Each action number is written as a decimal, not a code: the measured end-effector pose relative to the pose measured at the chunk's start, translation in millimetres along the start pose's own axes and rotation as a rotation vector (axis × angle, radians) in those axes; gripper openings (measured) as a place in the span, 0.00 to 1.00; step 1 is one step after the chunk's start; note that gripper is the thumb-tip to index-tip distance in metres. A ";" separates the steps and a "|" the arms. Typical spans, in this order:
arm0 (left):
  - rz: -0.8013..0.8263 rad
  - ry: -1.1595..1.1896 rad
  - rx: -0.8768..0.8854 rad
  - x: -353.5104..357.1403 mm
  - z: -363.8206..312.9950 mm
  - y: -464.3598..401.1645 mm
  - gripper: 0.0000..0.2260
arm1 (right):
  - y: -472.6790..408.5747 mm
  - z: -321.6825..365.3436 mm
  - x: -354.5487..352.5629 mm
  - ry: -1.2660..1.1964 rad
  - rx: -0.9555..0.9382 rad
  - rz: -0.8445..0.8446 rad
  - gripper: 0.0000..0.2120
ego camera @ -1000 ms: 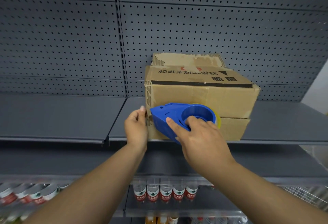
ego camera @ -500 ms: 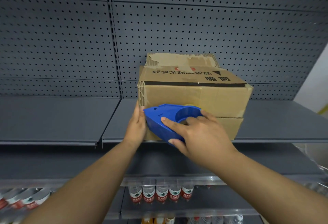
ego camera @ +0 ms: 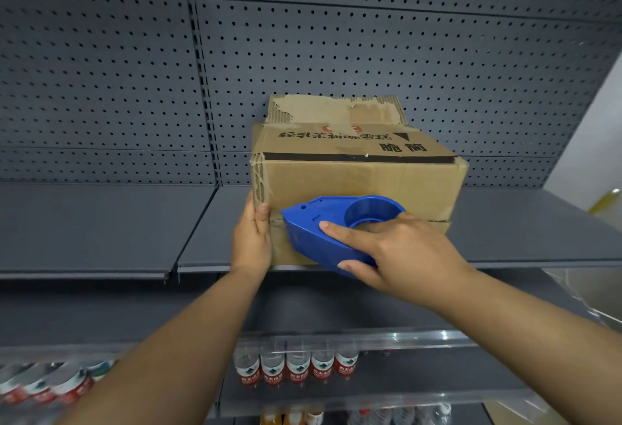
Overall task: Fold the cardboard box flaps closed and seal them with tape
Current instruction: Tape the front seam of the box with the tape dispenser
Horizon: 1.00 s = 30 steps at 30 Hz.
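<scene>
A worn brown cardboard box with black printed characters stands on the grey shelf at the middle. Its front flaps are folded shut, and a torn flap stands up at the back. My right hand grips a blue tape dispenser held against the seam on the box's front face, near the left corner. My left hand presses flat on the box's front left corner, thumb on the front face. The tape roll itself is mostly hidden by my right hand.
A grey perforated back panel rises behind the box. Below the shelf, rows of water bottles with red labels stand behind a clear plastic rail. More bottles lie at the lower left. A white wall edges the right side.
The dispenser stays at the left end of the box's front seam, my right hand closing further over its roll. My left hand has slid slightly up the corner.
</scene>
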<state>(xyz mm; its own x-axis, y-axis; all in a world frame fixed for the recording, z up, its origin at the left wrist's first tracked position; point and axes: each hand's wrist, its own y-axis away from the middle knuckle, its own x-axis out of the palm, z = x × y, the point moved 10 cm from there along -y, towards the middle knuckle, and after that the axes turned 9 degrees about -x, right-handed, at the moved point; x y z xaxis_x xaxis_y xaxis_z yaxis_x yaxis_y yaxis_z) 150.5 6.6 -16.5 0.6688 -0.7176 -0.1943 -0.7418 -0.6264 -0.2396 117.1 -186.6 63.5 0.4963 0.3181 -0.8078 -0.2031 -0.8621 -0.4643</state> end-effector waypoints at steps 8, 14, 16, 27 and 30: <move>-0.041 -0.031 -0.012 0.0 2.6 -1.7 0.18 | 10.9 -14.9 -7.6 -0.008 -0.015 -0.005 0.24; -0.045 -0.038 0.002 1.3 -2.0 0.8 0.19 | 39.1 -39.2 -11.1 0.023 0.003 0.035 0.24; -0.054 -0.035 0.007 1.0 -4.7 2.4 0.19 | 38.4 -40.4 -7.8 0.029 0.017 0.050 0.24; -0.016 0.054 -0.109 8.1 6.2 3.8 0.22 | 24.4 -28.8 1.7 0.120 0.124 0.105 0.24; -0.043 0.025 -0.106 4.7 8.3 -0.5 0.25 | 28.3 -28.9 2.4 0.129 0.123 0.111 0.23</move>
<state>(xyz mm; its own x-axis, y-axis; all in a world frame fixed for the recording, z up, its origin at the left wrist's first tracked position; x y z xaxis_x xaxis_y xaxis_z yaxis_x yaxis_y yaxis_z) 154.4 6.1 -25.2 0.6996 -0.6958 -0.1623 -0.7144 -0.6845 -0.1449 137.0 -221.6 58.9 0.5679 0.1640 -0.8066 -0.3601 -0.8317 -0.4227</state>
